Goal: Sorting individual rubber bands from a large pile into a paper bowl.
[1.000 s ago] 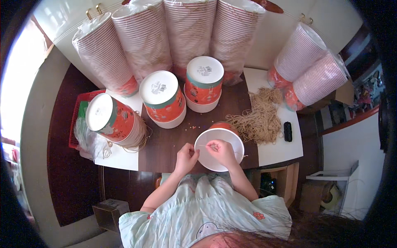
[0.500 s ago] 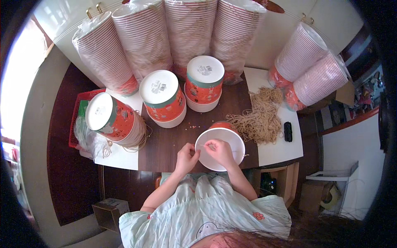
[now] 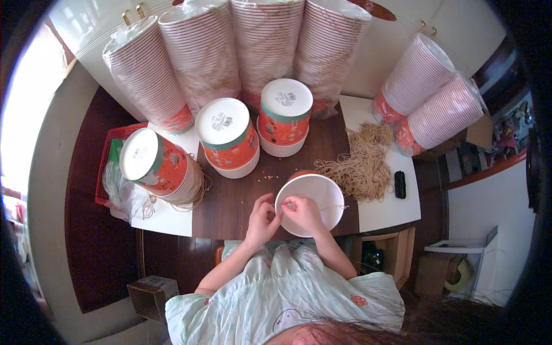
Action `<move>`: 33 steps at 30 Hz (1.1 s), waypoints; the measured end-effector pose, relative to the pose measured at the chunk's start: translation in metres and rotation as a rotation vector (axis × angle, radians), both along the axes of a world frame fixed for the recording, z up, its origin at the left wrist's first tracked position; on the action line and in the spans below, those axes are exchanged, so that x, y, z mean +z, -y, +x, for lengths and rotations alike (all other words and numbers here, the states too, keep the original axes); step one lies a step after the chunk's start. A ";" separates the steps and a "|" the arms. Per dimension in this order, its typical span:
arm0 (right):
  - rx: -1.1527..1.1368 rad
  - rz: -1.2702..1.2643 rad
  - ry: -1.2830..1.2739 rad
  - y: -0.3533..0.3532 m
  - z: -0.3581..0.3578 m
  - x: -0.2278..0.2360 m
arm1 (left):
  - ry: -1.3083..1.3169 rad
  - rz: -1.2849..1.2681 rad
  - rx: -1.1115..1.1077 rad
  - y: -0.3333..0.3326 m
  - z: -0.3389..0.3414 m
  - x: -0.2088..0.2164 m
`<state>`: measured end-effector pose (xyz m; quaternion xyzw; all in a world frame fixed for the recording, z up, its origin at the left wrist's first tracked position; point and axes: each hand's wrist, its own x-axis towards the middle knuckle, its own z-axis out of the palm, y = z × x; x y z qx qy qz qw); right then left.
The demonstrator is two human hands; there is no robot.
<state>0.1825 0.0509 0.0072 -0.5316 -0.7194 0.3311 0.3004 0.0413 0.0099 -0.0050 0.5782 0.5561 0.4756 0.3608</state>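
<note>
A paper bucket with a white inside and an orange outer wall is tipped toward me at the table's front edge. My left hand is at its left rim, fingers curled and thumb against the edge. Just inside that rim my right hand has thumb and forefinger pinched together on a thin cord. The cord runs across the bucket's mouth to the right rim, where its knotted end sticks out. The fingertips partly hide the cord near the left rim.
Upside-down bucket stacks and a corded stack stand left and behind. Tall wrapped bucket stacks line the back; others lean at right. A beige cord heap, a black case and a red basket flank the table.
The bucket has shifted slightly right and turned a little, with more cord showing across its mouth. My left hand's fingers have opened somewhat at the rim; my right hand stays pinched.
</note>
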 end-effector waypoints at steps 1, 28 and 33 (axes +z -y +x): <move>0.015 -0.045 0.011 0.000 0.000 0.000 | 0.001 0.029 -0.039 0.000 0.000 0.002; 0.301 -0.221 0.027 -0.018 0.021 0.034 | 0.520 -0.228 -0.237 -0.001 -0.052 0.014; 0.282 -0.257 -0.195 -0.017 0.025 0.043 | 0.886 -0.341 -0.361 -0.014 -0.042 0.037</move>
